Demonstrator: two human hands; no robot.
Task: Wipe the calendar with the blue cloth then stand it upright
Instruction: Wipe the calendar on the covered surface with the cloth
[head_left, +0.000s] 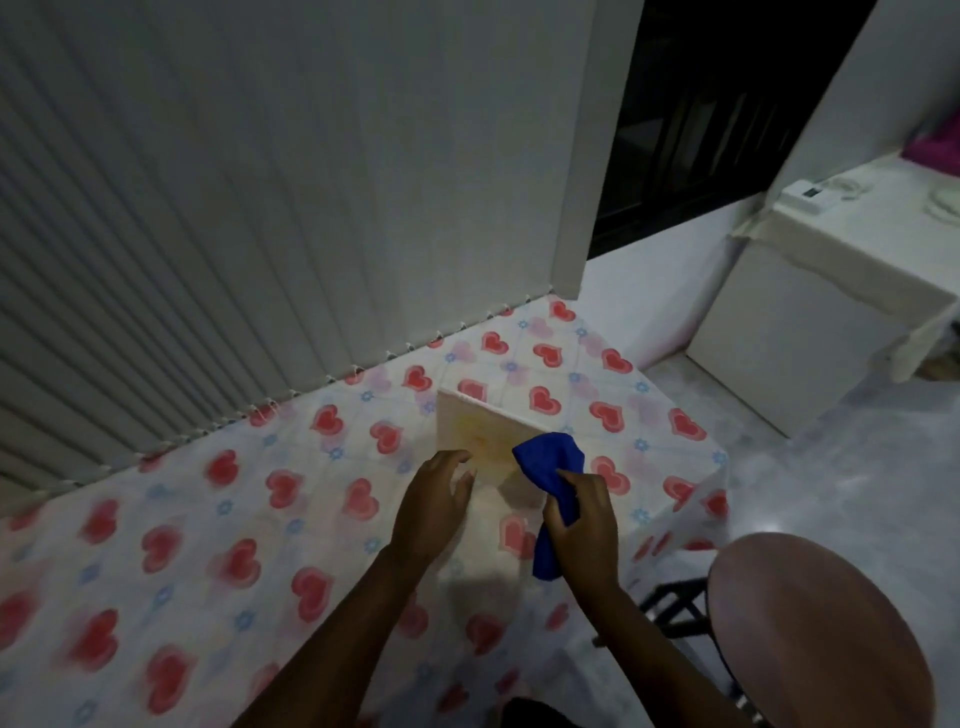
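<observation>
The calendar (485, 441) stands near the right end of the surface (182, 519), its pale, yellowish face turned toward the viewer; the picture is soft and no print can be read. The surface carries a white cover patterned with red hearts and small blue flowers.

Left hand (434, 512): fingers spread and loosely curled, at the calendar's lower left edge — contact looks likely but cannot be confirmed. It holds nothing else.

Right hand (582, 525): closed around the blue cloth (550, 457). One bunched end of the cloth rises above the fist against the calendar's right edge; the other end hangs below the hand.

Surroundings: white vertical blinds (234, 208) hang along the far side of the surface, their bottom chain just above the cover. A round brown stool seat (815, 634) sits at near right, off the surface, over a pale floor. A white cabinet (810, 312) stands at far right, with a small white device on top — type not discernible.
</observation>
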